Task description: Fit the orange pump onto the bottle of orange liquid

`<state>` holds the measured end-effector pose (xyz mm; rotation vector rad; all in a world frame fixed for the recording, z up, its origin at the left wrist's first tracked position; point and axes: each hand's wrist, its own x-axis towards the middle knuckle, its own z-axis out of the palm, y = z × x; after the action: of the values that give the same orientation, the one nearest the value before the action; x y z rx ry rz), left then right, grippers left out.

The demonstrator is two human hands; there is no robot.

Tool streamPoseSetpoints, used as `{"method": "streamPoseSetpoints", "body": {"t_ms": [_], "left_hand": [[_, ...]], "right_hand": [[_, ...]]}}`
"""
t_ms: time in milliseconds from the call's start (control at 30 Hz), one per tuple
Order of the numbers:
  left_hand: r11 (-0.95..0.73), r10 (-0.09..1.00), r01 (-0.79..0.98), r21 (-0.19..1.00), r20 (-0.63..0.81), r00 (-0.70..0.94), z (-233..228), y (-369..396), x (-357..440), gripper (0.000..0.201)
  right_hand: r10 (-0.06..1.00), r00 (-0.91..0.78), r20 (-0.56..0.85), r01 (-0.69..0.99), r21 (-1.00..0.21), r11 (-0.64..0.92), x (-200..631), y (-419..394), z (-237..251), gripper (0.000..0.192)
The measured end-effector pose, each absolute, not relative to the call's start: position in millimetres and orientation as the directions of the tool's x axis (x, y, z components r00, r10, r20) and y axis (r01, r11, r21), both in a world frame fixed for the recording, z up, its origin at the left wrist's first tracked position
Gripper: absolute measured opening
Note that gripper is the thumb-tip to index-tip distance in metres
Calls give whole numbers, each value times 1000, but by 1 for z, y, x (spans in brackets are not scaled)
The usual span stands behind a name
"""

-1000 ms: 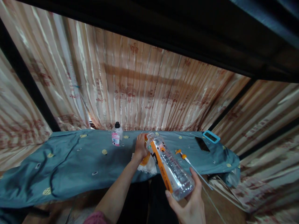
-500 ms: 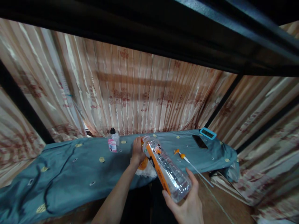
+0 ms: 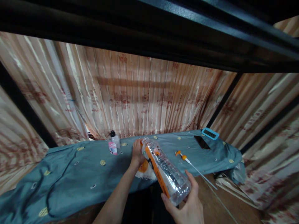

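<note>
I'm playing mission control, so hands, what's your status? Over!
Right hand holding big bottle, tilted. Left hand by its mouth, grip unclear. Pump off right, touching neither hand.

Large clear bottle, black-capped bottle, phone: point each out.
Large clear bottle (image 3: 166, 170), head view: its see-through side.
Black-capped bottle (image 3: 113, 147), head view: its pink label.
Phone (image 3: 202, 142), head view: middle of its dark face.

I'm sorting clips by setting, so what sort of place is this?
Probably a curtained sleeping space, perhaps a bunk: a dark frame spans overhead, patterned curtains hang behind and at the sides, and a blue-green cloth resembling bedding lies below.
</note>
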<state>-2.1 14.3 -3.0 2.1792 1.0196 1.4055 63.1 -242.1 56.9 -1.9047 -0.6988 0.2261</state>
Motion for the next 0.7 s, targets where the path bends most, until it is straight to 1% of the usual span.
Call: {"method": "streamPoseSetpoints", "body": {"t_ms": [167,300,533,700], "left_hand": [[-687,721,376,622,648,244,-2,14,-2,22],[-683,725,386,621,641,251,-2,13,-2,21],[-681,726,411,606,632,271,-5,15,-2,24],[-670,736,386,634,636,234,-6,13,-2,26]], "right_hand": [[573,804,158,385,-874,-298,64,-242,60,98],[579,802,149,374,-881,-291,66,-242,62,100],[572,801,177,382,-887,-261,70,-242,49,98],[571,794,208,417,-870,-263,71,-241,45,98]]}}
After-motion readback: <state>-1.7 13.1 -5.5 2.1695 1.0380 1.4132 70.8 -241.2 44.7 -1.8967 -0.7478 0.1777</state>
